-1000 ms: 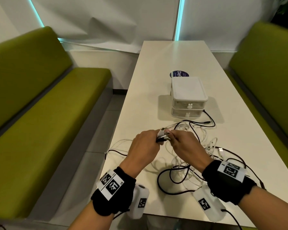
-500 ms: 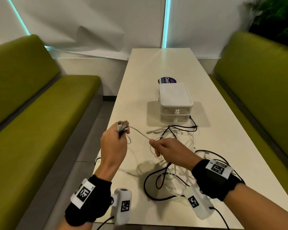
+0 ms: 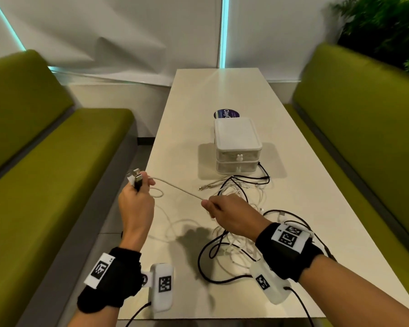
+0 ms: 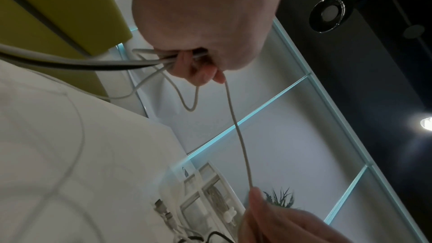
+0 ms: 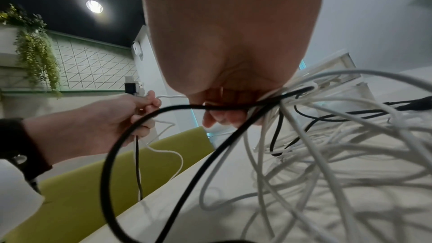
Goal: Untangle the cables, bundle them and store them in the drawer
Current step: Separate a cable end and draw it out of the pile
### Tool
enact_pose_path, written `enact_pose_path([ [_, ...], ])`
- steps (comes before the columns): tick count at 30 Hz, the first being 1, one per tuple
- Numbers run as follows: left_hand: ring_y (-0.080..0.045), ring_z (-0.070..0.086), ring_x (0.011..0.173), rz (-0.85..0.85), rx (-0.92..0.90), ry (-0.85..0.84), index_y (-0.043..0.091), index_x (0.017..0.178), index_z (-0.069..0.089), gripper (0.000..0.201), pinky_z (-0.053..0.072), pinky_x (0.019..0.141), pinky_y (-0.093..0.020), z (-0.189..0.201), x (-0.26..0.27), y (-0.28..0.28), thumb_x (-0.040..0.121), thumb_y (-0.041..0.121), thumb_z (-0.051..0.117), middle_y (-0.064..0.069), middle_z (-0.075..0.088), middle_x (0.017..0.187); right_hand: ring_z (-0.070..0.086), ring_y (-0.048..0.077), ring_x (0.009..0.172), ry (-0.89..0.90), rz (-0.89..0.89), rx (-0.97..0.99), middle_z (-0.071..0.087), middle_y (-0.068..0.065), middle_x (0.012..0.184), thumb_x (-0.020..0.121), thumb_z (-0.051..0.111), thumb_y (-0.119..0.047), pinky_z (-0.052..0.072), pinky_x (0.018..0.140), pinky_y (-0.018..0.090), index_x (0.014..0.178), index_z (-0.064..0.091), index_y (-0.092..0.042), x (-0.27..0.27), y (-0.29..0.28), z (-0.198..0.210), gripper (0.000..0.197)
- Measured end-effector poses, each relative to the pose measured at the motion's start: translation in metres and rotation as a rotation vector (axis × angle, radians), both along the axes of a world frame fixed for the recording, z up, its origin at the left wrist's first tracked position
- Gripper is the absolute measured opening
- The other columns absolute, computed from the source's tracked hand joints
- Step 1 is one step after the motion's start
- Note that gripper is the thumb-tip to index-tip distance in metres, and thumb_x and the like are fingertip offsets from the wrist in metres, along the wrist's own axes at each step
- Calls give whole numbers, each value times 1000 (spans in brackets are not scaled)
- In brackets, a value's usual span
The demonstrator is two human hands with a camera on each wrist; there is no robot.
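Plug ends (image 3: 136, 179) were clenched in the left hand (image 3: 135, 204); 1 white cable (image 3: 175, 188) was pinched taut by the right hand (image 3: 232, 215). Beneath, cables (image 3: 236, 234) lay tangled; the drawer (image 3: 237, 156) beyond remained closed.

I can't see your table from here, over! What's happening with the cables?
Left hand grips plug ends. Right hand pinches white cable, stretched between them. Tangle on table, drawers shut.

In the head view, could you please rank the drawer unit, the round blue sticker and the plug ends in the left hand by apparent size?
1. drawer unit, clearly largest.
2. round blue sticker, though partly hidden behind the unit.
3. plug ends in the left hand; nearer the camera, so ranking against the sticker is unsure.
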State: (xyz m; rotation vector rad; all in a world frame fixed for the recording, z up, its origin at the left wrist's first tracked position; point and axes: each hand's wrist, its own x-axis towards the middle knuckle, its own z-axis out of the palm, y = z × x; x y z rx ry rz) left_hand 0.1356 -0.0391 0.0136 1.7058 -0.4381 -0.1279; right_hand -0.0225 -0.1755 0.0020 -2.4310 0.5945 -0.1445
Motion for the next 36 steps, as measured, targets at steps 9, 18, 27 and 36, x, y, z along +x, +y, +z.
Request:
enact_pose_path([
  [9, -7, 63, 93, -340, 156, -578, 19, 120, 61, 54, 55, 84, -31, 12, -30, -1, 83, -15, 42, 8, 63, 116, 52, 29, 73, -4, -19, -89, 55, 3, 68, 103, 34, -44, 45, 70, 38, 65, 42, -21, 2, 6, 6, 45],
  [18, -28, 63, 86, -547, 594, -648, 16, 98, 67, 22, 50, 74, -45, -4, -42, -14, 85, 7, 52, -2, 69, 90, 52, 26, 68, -40, 37, -123, 59, 6, 69, 99, 34, -52, 45, 64, 40, 80, 53, -19, -17, 1, 0, 43],
  [27, -9, 33, 49, -330, 138, -148, 17, 61, 48, 43, 29, 54, -28, 23, -26, -9, 99, 38, 48, 10, 43, 49, 52, 21, 65, -163, -12, 65, 58, 8, 66, 100, 38, -49, 41, 65, 35, 67, 43, -20, -17, -2, 8, 44],
  [36, -7, 24, 43, -272, -151, 136, 14, 70, 46, 39, 24, 40, -17, 24, -20, -6, 101, 38, 41, 9, 40, 58, 44, 15, 56, -76, -27, 9, 46, -5, 54, 98, 40, -52, 37, 59, 33, 68, 45, -10, -15, -5, 2, 52],
])
